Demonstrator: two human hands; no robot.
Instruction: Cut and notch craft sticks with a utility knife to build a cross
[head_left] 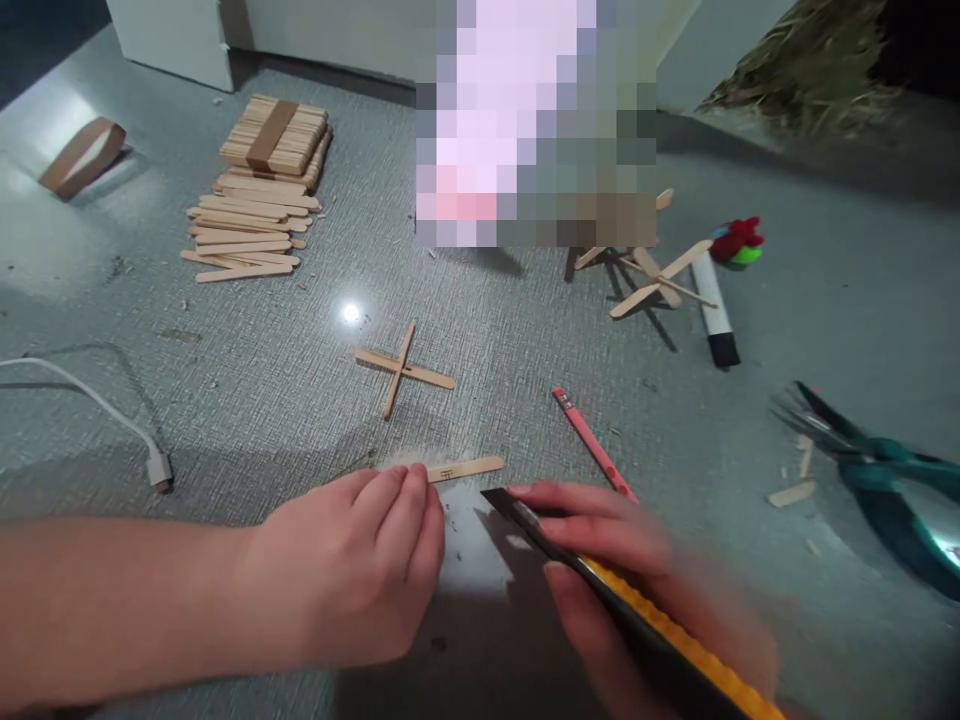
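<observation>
My left hand (360, 560) is closed on a wooden craft stick (476, 467), whose free end points right and carries small dark pencil-like marks near the fingers. In my right hand (645, 560) is a utility knife (630, 610) with a yellow and black body. Its dark blade tip lies just below and apart from the stick's free end. A red pencil (596, 442) lies beyond the right fingers. Two craft sticks joined as a cross (403, 370) rest on the surface ahead of my left hand.
Craft sticks (244, 235) and a banded bundle (274, 135) lie at upper left, near a brown paper loop (84, 158). At left is a white cable (112, 400). Rightward are crossed sticks (660, 280), a white marker (712, 310), teal-handled pliers (892, 480) and wood scraps (793, 493).
</observation>
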